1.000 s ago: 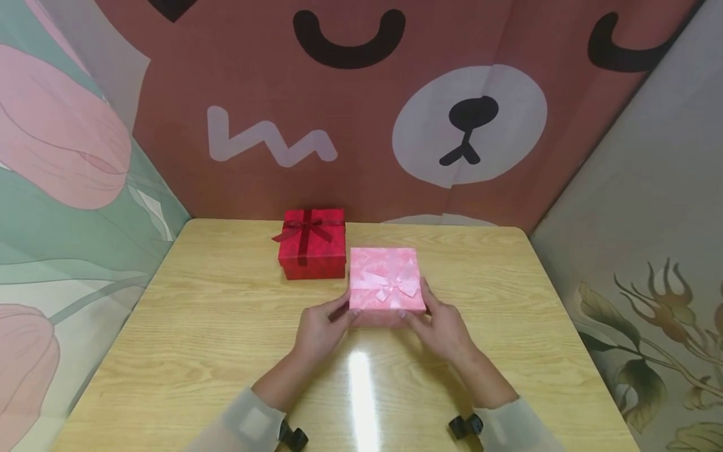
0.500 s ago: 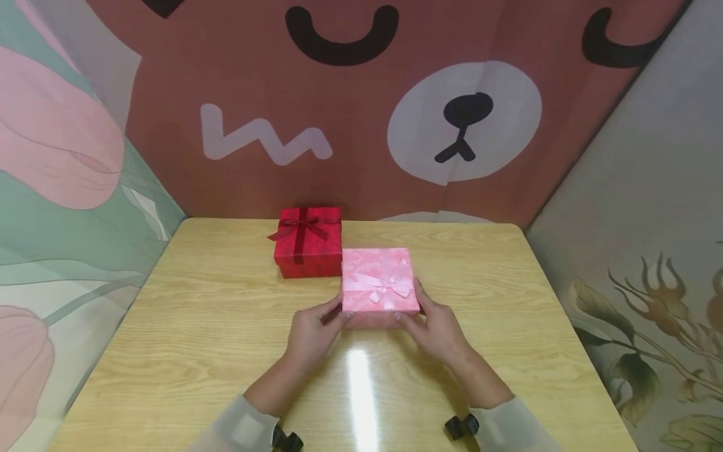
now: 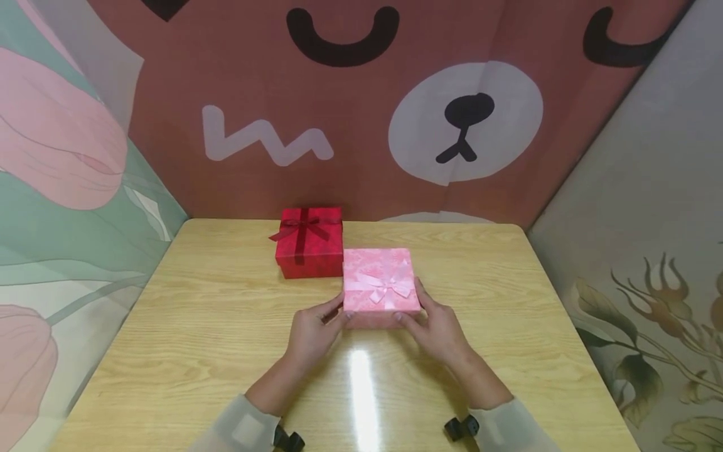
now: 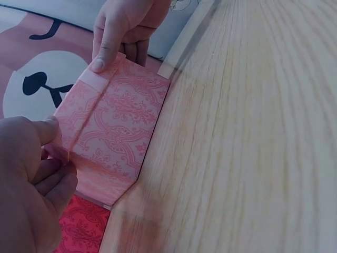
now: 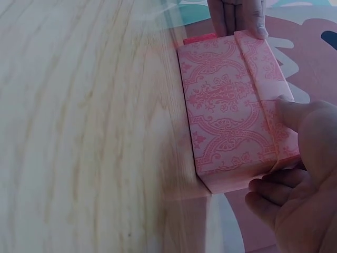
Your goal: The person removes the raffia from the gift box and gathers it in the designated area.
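Note:
A pink patterned gift box (image 3: 378, 270) with a pale pink ribbon bow stands on the wooden table, its lid on. My left hand (image 3: 310, 336) holds its left front corner, thumb on the front edge of the lid and fingers along the left side. On the opposite corner my right hand (image 3: 443, 329) grips in the same way, as the right wrist view also shows with the thumb by the ribbon. Just behind and to the left is a red gift box (image 3: 310, 245) with a dark red bow, its right edge close to the pink box's left edge.
The wood-grain table (image 3: 214, 339) ends at the back against a curtain (image 3: 361, 107) with a bear's face. Flowered hangings (image 3: 62, 125) flank the left side, and a grey flowered one (image 3: 649, 251) stands on the right.
The pink box has shifted slightly left with both hands on it, narrowing the gap to the red box. Over the last half second almost nothing differs.

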